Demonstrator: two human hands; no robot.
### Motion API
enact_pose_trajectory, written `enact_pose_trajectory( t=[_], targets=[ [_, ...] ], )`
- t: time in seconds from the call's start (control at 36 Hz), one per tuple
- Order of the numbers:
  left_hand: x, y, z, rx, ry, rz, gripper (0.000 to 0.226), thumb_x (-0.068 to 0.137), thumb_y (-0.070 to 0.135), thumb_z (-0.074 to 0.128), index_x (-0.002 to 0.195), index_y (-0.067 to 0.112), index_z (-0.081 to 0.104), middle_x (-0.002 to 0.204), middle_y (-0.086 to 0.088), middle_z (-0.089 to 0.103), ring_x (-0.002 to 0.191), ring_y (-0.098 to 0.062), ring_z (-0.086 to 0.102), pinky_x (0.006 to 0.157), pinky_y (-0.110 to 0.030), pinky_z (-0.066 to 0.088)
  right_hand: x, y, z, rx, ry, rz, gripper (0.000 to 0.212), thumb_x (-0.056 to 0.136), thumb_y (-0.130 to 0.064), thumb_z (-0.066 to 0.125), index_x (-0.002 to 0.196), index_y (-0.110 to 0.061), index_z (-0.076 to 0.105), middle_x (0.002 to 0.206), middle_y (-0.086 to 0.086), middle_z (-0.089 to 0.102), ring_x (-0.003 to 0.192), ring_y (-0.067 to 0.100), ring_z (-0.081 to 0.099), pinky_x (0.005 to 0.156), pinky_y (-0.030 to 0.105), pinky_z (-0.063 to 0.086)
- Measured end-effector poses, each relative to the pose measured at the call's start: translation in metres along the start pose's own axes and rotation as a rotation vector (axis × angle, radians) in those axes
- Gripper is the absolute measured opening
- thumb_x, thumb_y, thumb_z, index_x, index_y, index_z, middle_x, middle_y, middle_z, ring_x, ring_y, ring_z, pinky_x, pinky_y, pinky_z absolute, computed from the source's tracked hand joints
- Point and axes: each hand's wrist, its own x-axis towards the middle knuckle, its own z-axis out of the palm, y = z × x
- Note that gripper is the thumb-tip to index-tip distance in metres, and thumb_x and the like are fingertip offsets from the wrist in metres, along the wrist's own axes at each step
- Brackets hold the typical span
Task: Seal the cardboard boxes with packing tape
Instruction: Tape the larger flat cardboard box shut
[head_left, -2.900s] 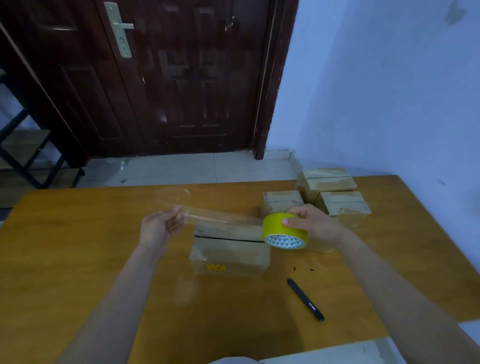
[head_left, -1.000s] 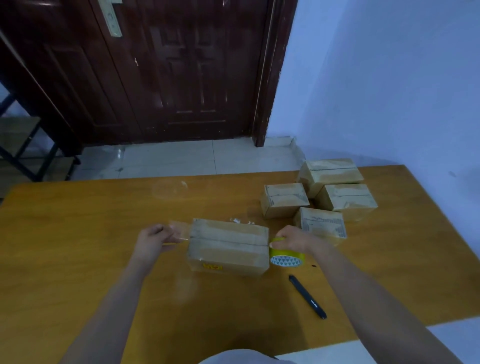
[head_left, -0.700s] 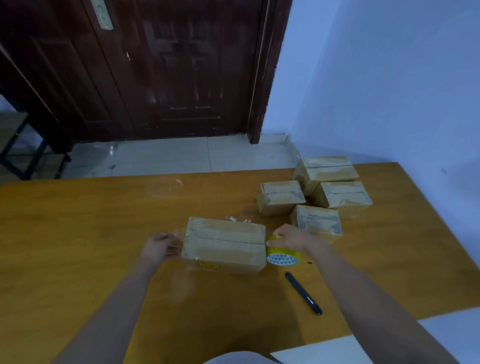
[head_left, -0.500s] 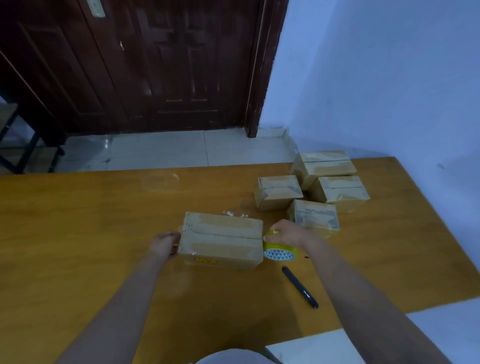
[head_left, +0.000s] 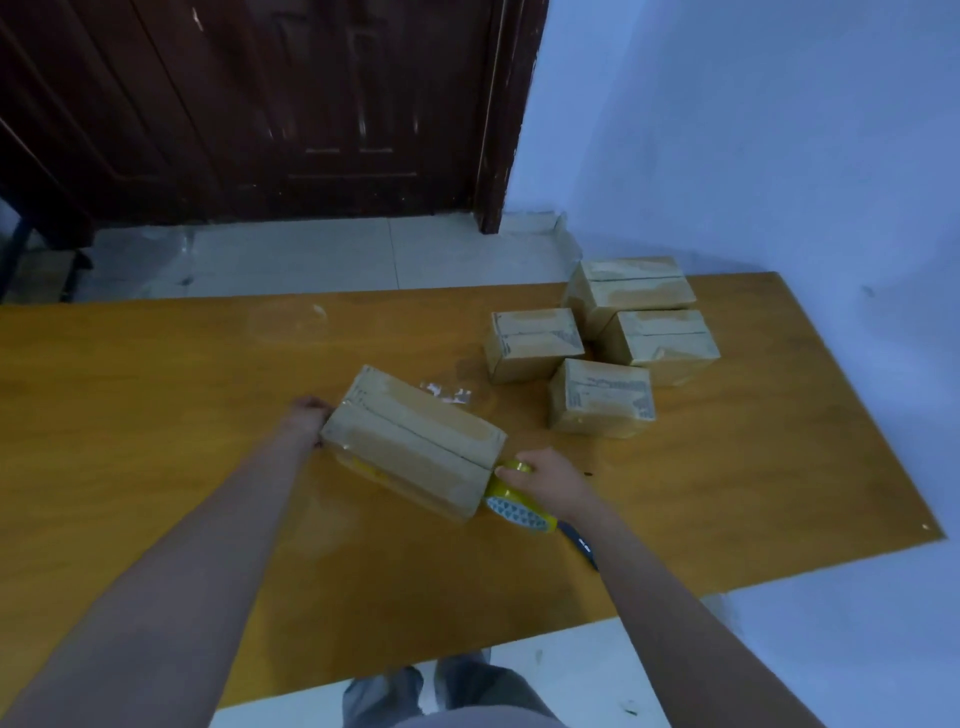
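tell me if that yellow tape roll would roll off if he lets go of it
Probably not far: the tape roll, gripped by the right hand, looks tethered by tape to the box. Round, so freed on edge it might roll.

Wooden table (head_left: 156, 395) is occupying frame ctr. Black pen (head_left: 582, 543) is lying on tabletop near right, partly hidden. Clear plastic scraps (head_left: 447, 392) are sitting mid-table. Dark wood door (head_left: 311, 104) is standing far left; pale tile floor (head_left: 311, 254) is lying below it. Blue wall (head_left: 753, 130) is running along right. Dark frame (head_left: 21, 244), type unclear, is showing at far-left edge.
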Motion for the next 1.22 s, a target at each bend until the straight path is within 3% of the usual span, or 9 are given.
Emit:
enact_pose_trajectory(
  t=[0.08,0.19,0.31,0.44,0.53,0.72,0.92,1.11,1.22],
  targets=[
    [0.002,0.011,-0.012,0.107,0.265,0.048,0.018,0.087,0.010,0.065,0.104,0.006,0.063,0.111,-0.019,0.065,0.105,-0.036,0.060,0.088,-0.041,0.050,-0.018,-0.006,0.008,0.158,0.002,-0.039,0.037,0.093,-0.040,0.055,0.069,-0.014,0.045,0.065,0.004,0.039,0.061,0.017,0.042,0.059,0.031,0.029],
    [-0.034,0.023,-0.010,0.029,0.528,0.254,0.024,0.091,0.015,0.054,0.113,0.005,0.058,0.108,-0.021,0.063,0.103,-0.038,0.058,0.085,-0.044,0.049,-0.033,-0.012,0.012,0.480,-0.048,0.002,0.030,0.095,-0.025,0.054,0.102,0.003,0.062,0.091,0.026,0.053,0.089,0.035,0.057,0.067,0.035,0.042],
    [-0.089,-0.003,0.034,0.340,0.414,0.711,0.019,0.088,0.010,0.053,0.101,0.002,0.064,0.103,-0.017,0.059,0.103,-0.035,0.052,0.090,-0.040,0.041,-0.036,-0.008,0.022,0.639,-0.151,-0.049,0.011,0.080,-0.027,0.060,0.080,-0.023,0.071,0.077,0.001,0.059,0.077,0.022,0.055,0.073,0.033,0.040],
    [-0.131,-0.050,0.080,0.627,0.302,0.989,0.038,0.087,0.029,0.041,0.097,0.005,0.069,0.101,-0.012,0.063,0.096,-0.034,0.057,0.084,-0.041,0.046,-0.037,-0.008,0.039,0.742,-0.191,-0.087,0.011,0.092,-0.016,0.058,0.089,-0.011,0.067,0.080,0.002,0.063,0.074,0.013,0.059,0.071,0.021,0.045],
    [-0.138,-0.068,0.085,0.702,0.323,1.020,0.045,0.093,0.033,0.039,0.117,0.003,0.063,0.120,-0.014,0.060,0.114,-0.031,0.051,0.095,-0.043,0.045,-0.038,-0.008,0.049,0.717,-0.122,-0.087,0.023,0.095,-0.020,0.054,0.093,0.000,0.067,0.079,0.005,0.060,0.066,0.009,0.056,0.057,0.011,0.043],
    [-0.136,-0.073,0.077,0.996,0.233,1.015,0.070,0.100,0.051,0.015,0.135,0.002,0.050,0.137,-0.016,0.051,0.129,-0.033,0.043,0.107,-0.043,0.035,-0.028,0.002,0.060,0.378,-0.074,-0.096,0.037,0.096,-0.039,0.049,0.071,-0.012,0.054,0.065,0.003,0.050,0.060,0.016,0.047,0.057,0.028,0.033],
    [-0.156,-0.074,0.087,1.140,0.126,0.814,0.104,0.078,0.079,0.009,0.152,0.005,0.011,0.160,-0.011,0.009,0.147,-0.027,0.000,0.116,-0.044,0.014,-0.034,0.018,0.074,0.227,-0.112,0.035,0.049,0.099,-0.044,0.036,0.109,-0.005,0.064,0.104,0.014,0.066,0.096,0.028,0.062,0.079,0.034,0.047],
    [-0.159,-0.061,0.089,1.399,0.166,0.715,0.128,0.068,0.086,0.042,0.149,0.003,-0.014,0.159,-0.013,-0.014,0.145,-0.028,-0.017,0.118,-0.042,-0.007,-0.036,0.015,0.081,0.378,-0.024,-0.081,0.047,0.101,-0.042,0.025,0.071,-0.018,0.053,0.076,0.005,0.057,0.081,0.023,0.054,0.070,0.032,0.037],
    [-0.160,-0.062,0.093,1.397,0.191,0.707,0.132,0.065,0.087,0.044,0.149,0.003,-0.015,0.159,-0.013,-0.014,0.146,-0.027,-0.017,0.119,-0.043,-0.006,-0.036,0.026,0.079,0.496,-0.046,-0.025,0.070,0.093,-0.063,0.020,0.111,-0.008,0.060,0.101,0.006,0.061,0.096,0.018,0.055,0.081,0.032,0.042]
  ],
)
